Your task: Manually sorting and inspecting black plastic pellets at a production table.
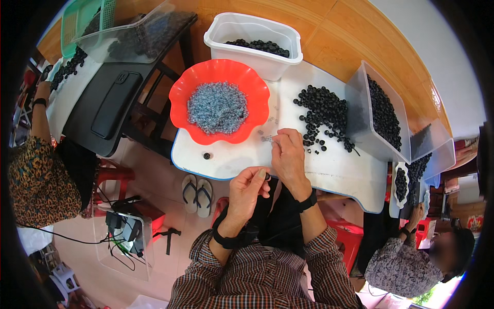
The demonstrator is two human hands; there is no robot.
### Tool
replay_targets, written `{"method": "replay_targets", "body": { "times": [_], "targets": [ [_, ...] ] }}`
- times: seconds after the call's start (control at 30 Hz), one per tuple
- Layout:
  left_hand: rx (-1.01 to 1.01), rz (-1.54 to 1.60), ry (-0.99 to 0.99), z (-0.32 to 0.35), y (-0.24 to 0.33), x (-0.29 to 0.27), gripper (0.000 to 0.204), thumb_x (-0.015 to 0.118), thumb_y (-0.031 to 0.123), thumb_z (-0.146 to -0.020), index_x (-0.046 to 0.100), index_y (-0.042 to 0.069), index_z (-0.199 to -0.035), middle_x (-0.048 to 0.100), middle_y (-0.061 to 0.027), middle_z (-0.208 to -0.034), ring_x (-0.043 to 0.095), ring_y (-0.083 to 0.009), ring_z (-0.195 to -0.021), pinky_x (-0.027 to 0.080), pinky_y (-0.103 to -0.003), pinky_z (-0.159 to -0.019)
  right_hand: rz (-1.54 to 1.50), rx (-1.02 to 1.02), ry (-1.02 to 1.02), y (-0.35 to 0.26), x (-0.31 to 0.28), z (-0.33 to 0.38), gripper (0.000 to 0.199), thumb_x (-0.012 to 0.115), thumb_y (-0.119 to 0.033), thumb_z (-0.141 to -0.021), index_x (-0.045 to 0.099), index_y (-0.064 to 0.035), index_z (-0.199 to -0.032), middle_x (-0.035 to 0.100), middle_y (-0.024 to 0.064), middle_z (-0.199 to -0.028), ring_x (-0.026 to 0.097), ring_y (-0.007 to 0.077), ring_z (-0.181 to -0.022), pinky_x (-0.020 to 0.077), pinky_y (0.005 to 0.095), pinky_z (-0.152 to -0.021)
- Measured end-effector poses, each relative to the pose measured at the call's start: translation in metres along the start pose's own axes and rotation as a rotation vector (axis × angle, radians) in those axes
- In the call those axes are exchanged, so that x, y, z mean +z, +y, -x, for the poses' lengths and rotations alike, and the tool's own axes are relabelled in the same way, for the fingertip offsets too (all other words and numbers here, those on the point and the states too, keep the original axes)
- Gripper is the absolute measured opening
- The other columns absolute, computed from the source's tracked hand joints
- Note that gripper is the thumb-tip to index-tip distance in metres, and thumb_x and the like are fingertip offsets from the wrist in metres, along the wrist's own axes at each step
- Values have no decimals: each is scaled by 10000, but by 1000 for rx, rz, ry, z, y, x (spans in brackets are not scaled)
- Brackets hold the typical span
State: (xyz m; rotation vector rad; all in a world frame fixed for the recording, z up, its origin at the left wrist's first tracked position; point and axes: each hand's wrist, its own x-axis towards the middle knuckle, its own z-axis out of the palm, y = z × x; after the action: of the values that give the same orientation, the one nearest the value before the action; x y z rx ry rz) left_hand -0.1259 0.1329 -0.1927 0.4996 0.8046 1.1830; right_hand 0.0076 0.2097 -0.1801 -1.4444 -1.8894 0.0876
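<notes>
— Nearest us, what do the checked sleeves and black wristbands lead to?

— Two bare hands over the near edge of a white rectangular board with a blue rim (339,177). His or her left hand (248,189) is curled, thumb and forefinger pressed together on a small black ring (267,176), held just off the board's near edge.

— And the other?

— That right hand (288,154) rests on the board, fingertips pinched on a tiny silvery piece (267,138), too small to make out further.

— What lies around them?

— Just left and farther sits a red scalloped plastic bowl (220,101) heaped with small grey-blue metal bits (217,107). Right of the right hand spreads a loose pile of black round rubber rings (324,116), touching a clear plastic tub (378,121) full of the same. At the far edge stands a white plastic bin (253,44), also holding black rings. One stray black ring (206,155) lies on the board's near left.

— Anything below?

— Pale flip-flops (197,193) on the floor. Other people sit far left and near right.
</notes>
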Motion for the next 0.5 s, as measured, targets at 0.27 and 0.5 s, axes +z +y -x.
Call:
{"method": "replay_targets", "body": {
  "times": [0.27,0.5],
  "targets": [
    [14,-14,-16,0,2,2,230,561,133,-986,635,-22,-1139,620,-40,-872,576,-70,-691,500,-201,-579,19,8,-29,-1,-1,0,150,668,9,-763,660,14,-912,580,146,-1033,548,328,-964,471,393,-812],
    [9,8,-30,0,1,1,232,548,136,-994,640,-15,-1144,605,-27,-848,569,-68,-687,494,-197,-586,39,15,-18,-5,2,-1,154,681,-8,-759,668,6,-911,576,139,-1022,548,321,-945,468,396,-807]
  ]
}}
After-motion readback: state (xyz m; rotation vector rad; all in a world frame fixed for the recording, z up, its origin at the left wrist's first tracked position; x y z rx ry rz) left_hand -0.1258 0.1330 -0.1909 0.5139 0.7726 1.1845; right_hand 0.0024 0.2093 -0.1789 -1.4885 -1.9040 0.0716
